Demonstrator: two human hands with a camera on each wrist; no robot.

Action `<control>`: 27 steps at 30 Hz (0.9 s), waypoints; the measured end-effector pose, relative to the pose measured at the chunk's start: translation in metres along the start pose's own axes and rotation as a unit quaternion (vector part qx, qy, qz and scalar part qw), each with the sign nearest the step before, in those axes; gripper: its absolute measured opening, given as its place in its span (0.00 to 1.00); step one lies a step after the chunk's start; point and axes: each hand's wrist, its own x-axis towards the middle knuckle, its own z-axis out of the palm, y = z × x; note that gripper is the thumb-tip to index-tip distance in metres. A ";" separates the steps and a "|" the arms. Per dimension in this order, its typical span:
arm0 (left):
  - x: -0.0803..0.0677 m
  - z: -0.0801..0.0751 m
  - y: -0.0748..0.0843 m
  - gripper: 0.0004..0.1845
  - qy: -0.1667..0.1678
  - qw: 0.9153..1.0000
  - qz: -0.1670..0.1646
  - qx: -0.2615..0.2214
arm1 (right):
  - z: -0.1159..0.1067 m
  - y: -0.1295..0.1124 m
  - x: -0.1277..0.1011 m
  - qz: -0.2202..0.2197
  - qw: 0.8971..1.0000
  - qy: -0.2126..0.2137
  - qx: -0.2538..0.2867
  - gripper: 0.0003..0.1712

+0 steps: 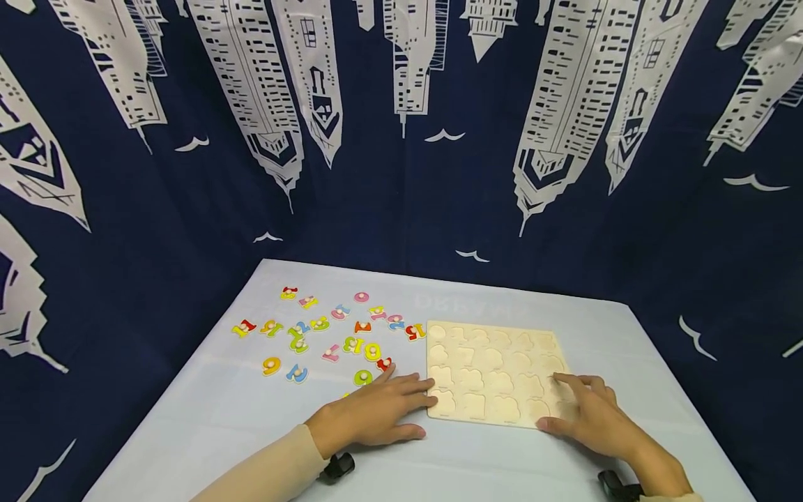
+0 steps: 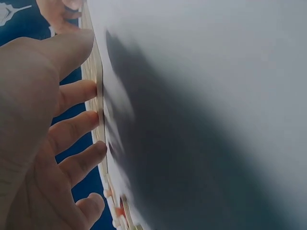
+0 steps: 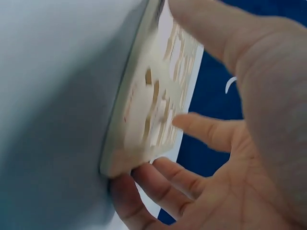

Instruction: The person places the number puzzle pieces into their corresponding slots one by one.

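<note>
Wooden board (image 1: 495,373) flanked by flat hands: left (image 1: 376,411), right (image 1: 590,415).

Both hands (image 1: 376,411) (image 1: 592,415) flat — fingers spread

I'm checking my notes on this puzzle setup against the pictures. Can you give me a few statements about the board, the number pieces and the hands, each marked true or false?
1. The wooden puzzle board has all its cutouts filled with numbers. False: the cutouts are empty.
2. The coloured number pieces lie scattered on the table left of the board. True.
3. The right hand rests at the board's near right corner. True.
4. The left hand is lifting a number piece in the air. False: it lies flat on the table, fingertips at the board's left edge.
5. The board stands upright. False: it lies flat.
</note>
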 end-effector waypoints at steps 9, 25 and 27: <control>-0.025 -0.008 -0.011 0.29 -0.003 1.000 -0.006 -0.018 | -0.001 -0.012 0.003 -0.055 0.998 -0.027 0.019 0.62; -0.037 -0.022 -0.043 0.15 0.061 0.995 -0.033 -0.074 | 0.003 -0.018 0.015 -0.093 0.995 -0.037 0.025 0.54; -0.032 -0.026 -0.053 0.14 0.089 0.991 -0.056 -0.086 | 0.004 -0.016 0.016 -0.096 0.994 -0.037 0.025 0.55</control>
